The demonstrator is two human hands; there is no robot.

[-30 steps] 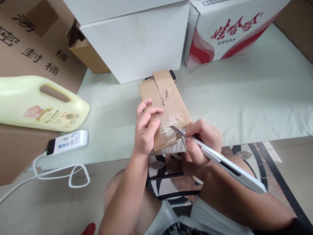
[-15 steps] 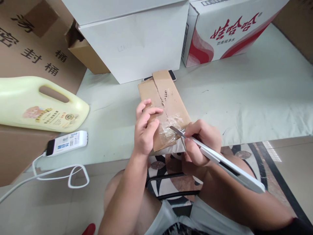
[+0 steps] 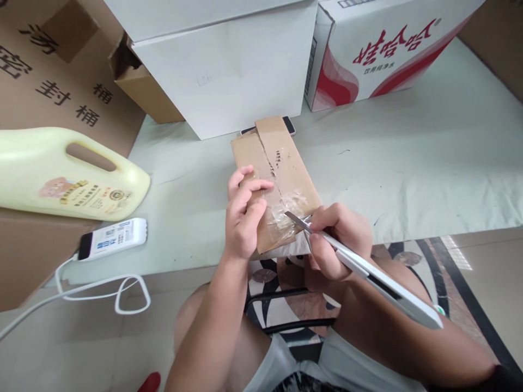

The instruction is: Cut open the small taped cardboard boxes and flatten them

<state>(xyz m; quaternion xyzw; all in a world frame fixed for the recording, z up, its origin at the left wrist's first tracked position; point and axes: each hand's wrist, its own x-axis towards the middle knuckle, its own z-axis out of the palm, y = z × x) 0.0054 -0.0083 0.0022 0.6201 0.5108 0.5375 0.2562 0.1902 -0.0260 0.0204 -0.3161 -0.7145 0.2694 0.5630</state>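
Note:
A flat brown cardboard box lies at the table's front edge, with a torn line running along its top and crumpled clear tape over its near end. My left hand grips its left side, fingers and thumb resting on the top face. In my right hand is a white utility knife, pinched near its front end. The blade points up and left, its tip over the tape; whether it touches, I cannot tell. The knife's handle slants down to the right over my forearm.
A phone lies partly under the box's far end. Behind stand a white box and a white-and-red carton. To the left are a yellow bottle, a white device with a cable, and large cardboard boxes.
The knife's handle end has dipped slightly. Both hands and the box otherwise stay nearly in place, apart from a small shift of the whole view.

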